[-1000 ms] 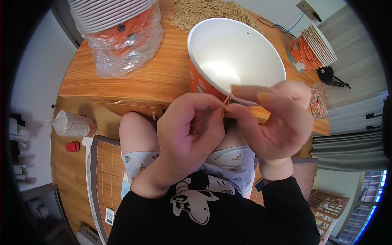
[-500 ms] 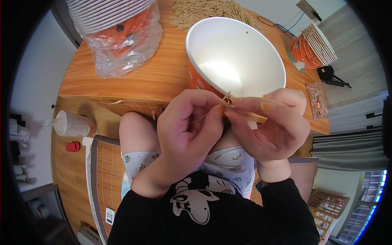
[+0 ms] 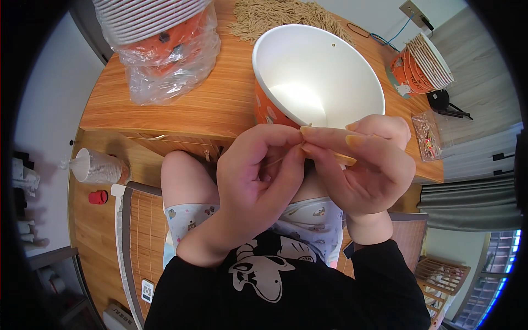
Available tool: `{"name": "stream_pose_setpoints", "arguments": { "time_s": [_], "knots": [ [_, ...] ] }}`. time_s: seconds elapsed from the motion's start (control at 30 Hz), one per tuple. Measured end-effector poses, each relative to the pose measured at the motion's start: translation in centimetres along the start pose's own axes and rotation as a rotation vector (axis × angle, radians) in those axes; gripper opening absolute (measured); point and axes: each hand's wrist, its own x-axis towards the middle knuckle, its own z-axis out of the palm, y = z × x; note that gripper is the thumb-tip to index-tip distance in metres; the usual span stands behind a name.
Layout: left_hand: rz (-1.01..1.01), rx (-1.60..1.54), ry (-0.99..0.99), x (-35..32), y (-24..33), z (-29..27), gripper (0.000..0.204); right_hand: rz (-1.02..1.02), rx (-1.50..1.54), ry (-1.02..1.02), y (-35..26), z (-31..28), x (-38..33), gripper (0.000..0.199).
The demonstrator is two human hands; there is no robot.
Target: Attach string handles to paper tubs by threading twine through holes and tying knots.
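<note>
My left hand (image 3: 258, 170) and my right hand (image 3: 366, 165) meet in front of my chest, fingertips pinched together on a thin tan cord (image 3: 308, 127) at the near rim of a large paper bowl (image 3: 319, 77). The bowl is orange outside and white inside, tilted toward me at the near edge of the wooden table (image 3: 181, 113), and it has a small hole near its far rim. Most of the cord is hidden between my fingers.
A pile of tan cords (image 3: 275, 14) lies behind the bowl. A stack of bowls in a clear plastic bag (image 3: 165, 49) stands at the far left, another orange stack (image 3: 421, 63) at the far right. A small clear packet (image 3: 426, 135) lies right. A plastic cup (image 3: 96, 165) sits on the floor.
My fingertips have drawn closer together on the cord, and the bowl has shifted slightly. Otherwise little has moved.
</note>
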Motion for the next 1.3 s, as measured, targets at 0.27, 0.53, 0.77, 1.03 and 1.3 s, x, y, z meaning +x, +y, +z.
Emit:
{"name": "stream_pose_setpoints", "arguments": {
  "time_s": [0.27, 0.53, 0.77, 1.03, 1.3],
  "knots": [
    [0.131, 0.460, -0.002, 0.4, 1.6, -0.6, 0.013, -0.072, 0.030, -0.205, -0.2, -1.4, 1.3, 0.052],
    [0.370, 0.701, 0.028, 0.4, 1.2, -0.6, 0.019, -0.016, -0.074, -0.101, -0.2, -0.9, 0.4, 0.026],
    [0.413, 0.763, 0.070, 0.5, 1.2, -0.4, 0.022, -0.016, -0.073, 0.018, -0.1, -0.3, -0.3, 0.028],
    [0.257, 0.592, 0.055, 0.4, 0.9, -0.4, 0.018, -0.025, -0.056, 0.018, -0.1, -0.3, 0.0, 0.030],
    [-0.036, 0.141, 0.017, 0.2, 0.5, -0.3, 0.009, -0.033, -0.018, 0.029, 0.2, 0.2, -0.7, 0.034]
  ]
}}
